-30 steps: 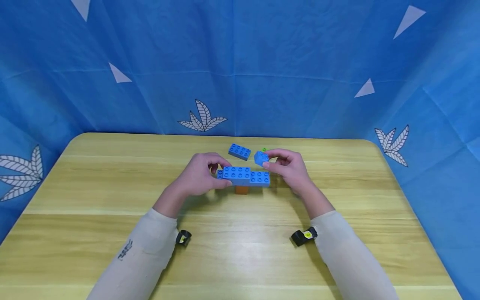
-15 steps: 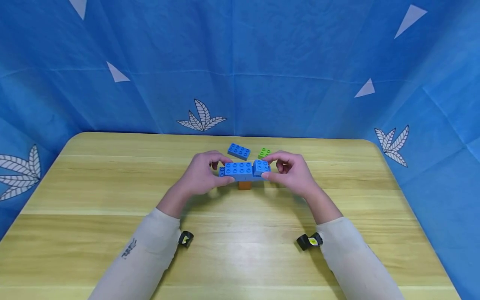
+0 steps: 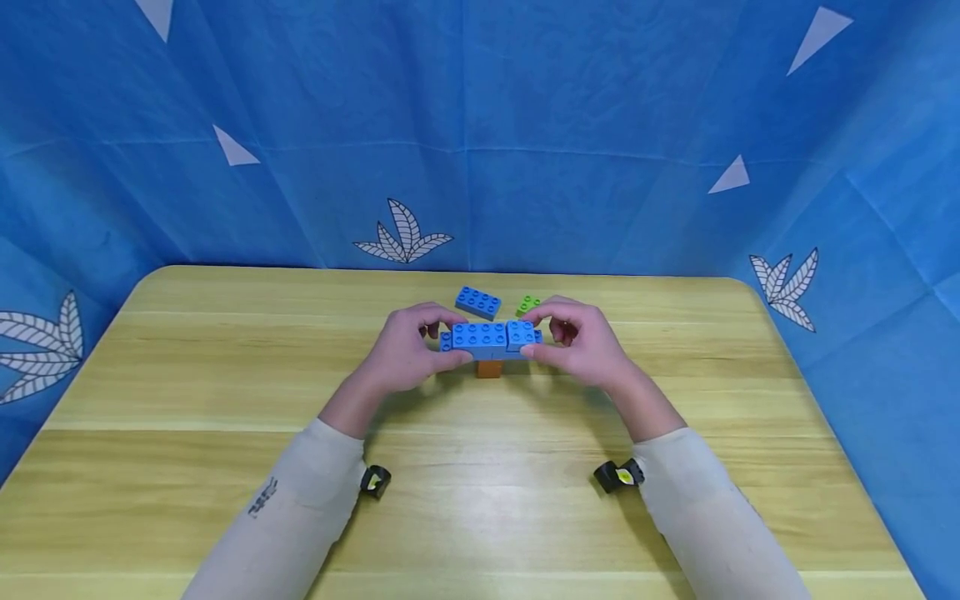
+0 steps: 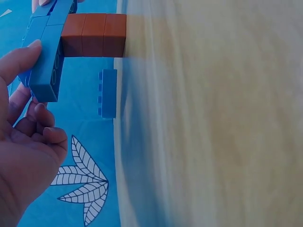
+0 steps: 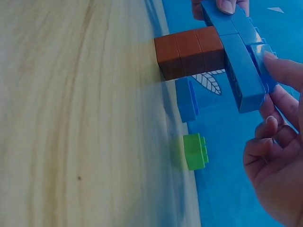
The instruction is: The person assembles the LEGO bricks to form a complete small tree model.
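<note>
A stack of brown toy bricks (image 5: 189, 53) stands upright on the table, topped by a lower layer of blue bricks (image 5: 244, 75) that overhangs both sides. On that layer lies a long blue brick (image 3: 480, 335). My left hand (image 3: 408, 350) pinches this long brick near its left end, thumb in front and fingers behind. Between thumb and fingers, my right hand (image 3: 581, 343) holds a small blue brick (image 3: 520, 333) against the long brick's right end, over the lower layer. From the right wrist it looks slightly tilted; whether its studs are fully seated I cannot tell.
Behind the build, a loose blue brick (image 3: 477, 302) lies on the wooden table (image 3: 480, 483). To its right is a green brick (image 3: 528, 306), partly hidden by my right hand in the head view. A blue patterned cloth (image 3: 480, 167) hangs beyond the table's back edge.
My right hand has brought the small blue brick from behind the build down onto its right side, against the long brick. The left hand keeps its grip, shifting slightly right.
</note>
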{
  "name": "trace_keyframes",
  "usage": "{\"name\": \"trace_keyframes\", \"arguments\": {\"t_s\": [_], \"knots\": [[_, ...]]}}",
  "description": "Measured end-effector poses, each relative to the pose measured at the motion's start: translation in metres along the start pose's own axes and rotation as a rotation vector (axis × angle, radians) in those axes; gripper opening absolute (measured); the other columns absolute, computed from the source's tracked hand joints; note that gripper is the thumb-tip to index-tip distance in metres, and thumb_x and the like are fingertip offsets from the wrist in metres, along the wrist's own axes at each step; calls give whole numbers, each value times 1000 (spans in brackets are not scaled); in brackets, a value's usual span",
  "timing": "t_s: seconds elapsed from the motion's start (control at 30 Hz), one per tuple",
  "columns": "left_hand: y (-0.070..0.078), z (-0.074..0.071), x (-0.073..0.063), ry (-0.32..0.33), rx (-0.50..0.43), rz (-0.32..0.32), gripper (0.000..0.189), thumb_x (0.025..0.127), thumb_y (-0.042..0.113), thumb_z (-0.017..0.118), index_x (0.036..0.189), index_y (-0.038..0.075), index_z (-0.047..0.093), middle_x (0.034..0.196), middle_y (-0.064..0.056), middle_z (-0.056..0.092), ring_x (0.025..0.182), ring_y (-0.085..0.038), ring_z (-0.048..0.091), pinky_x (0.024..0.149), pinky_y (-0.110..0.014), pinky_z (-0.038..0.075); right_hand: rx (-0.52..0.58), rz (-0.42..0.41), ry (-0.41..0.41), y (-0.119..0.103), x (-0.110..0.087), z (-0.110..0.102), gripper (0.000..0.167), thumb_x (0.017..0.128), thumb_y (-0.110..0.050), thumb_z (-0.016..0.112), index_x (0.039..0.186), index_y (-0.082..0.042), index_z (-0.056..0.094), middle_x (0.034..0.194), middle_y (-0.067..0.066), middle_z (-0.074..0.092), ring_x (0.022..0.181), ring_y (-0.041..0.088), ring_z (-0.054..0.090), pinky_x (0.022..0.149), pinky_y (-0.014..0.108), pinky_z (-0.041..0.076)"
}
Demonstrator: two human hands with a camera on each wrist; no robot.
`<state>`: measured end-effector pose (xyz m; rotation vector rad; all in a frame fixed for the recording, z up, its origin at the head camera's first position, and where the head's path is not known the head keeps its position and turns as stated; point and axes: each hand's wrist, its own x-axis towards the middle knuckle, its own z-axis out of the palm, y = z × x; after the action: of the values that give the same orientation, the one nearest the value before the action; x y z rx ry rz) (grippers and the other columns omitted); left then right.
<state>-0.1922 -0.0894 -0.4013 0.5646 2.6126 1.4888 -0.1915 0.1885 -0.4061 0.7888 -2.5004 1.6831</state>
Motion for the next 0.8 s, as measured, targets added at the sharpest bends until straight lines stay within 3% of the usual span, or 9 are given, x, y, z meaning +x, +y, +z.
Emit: {"name": "trace_keyframes", "arguments": {"t_s": [0.17, 0.3, 0.4, 0.57, 0.8], "knots": [[-1, 0, -1, 8, 2, -7, 35, 78, 18, 89, 110, 14, 75, 94, 0, 63, 87, -24, 50, 69, -38, 43, -28, -32, -20, -1, 3, 4, 29, 79, 1, 84, 106, -3, 73, 84, 13, 56, 63, 31, 41, 57, 30, 33], [1, -1, 0, 6, 7, -2, 35, 78, 18, 89, 109, 13, 75, 93, 0, 63, 87, -27, 51, 70, -38, 43, -39, -43, -20, -14, 4, 6, 30, 77, 8, 82, 105, 4, 71, 84, 16, 58, 61, 37, 41, 56, 29, 33], [4, 0, 1, 1, 6, 1, 35, 78, 18, 89, 109, 13, 75, 93, 0, 63, 89, -29, 51, 71, -38, 43, -57, -35, -14, -24, 3, 5, 29, 78, 7, 81, 105, 6, 71, 85, 15, 59, 62, 36, 42, 57, 29, 34], [5, 1, 4, -4, 13, -11, 35, 78, 18, 89, 110, 12, 75, 92, -1, 62, 90, -32, 51, 70, -39, 42, -101, -39, -4, -15, 1, 4, 29, 79, 1, 83, 107, -1, 72, 87, 7, 59, 64, 29, 43, 56, 29, 34], [4, -2, 1, -10, 54, -26, 37, 78, 21, 89, 111, 14, 74, 94, -1, 61, 91, -33, 52, 68, -38, 42, -47, 14, 85, -33, -8, 16, 32, 80, 6, 80, 110, 6, 69, 83, 19, 54, 62, 30, 43, 54, 28, 33]]}}
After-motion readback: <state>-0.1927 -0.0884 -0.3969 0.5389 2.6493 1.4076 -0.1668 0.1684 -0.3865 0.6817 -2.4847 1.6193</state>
